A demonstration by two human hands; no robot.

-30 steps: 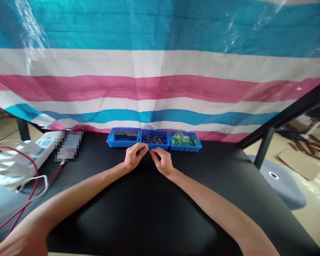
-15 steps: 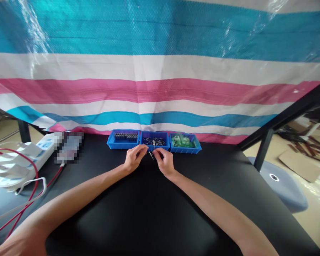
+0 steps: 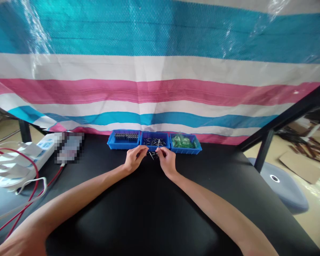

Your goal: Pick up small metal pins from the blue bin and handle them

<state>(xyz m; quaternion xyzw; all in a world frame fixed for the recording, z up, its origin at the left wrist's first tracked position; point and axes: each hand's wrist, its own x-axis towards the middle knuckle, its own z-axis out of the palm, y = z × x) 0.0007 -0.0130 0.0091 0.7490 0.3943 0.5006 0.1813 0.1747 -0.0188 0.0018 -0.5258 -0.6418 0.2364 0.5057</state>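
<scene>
Both hands are at the front of the middle blue bin (image 3: 154, 147), which holds many thin, shiny metal pins (image 3: 152, 141); whether they are screws or rivets is too small to tell. My right hand (image 3: 167, 161) is closed in a pinch, with a thin silvery pin (image 3: 158, 143) standing up from its fingertips. My left hand (image 3: 133, 159) also pinches at the bin's front left corner; what its fingertips hold, if anything, cannot be made out. Between the hands, several loose pins (image 3: 153, 155) lie on the black table just before the bin.
A left blue bin (image 3: 122, 145) holds rows of dark, round-ended pieces. The right blue bin (image 3: 186, 150) contains green plastic packets. A white power strip (image 3: 46, 147) with plugs and cables lies at left, near a blurred-out device (image 3: 70, 147). Behind hangs a striped sheet (image 3: 160, 92).
My right hand has shifted slightly right, carrying its upright pin along. More of the loose pins before the bin now show. My left hand stays nearly still.
</scene>
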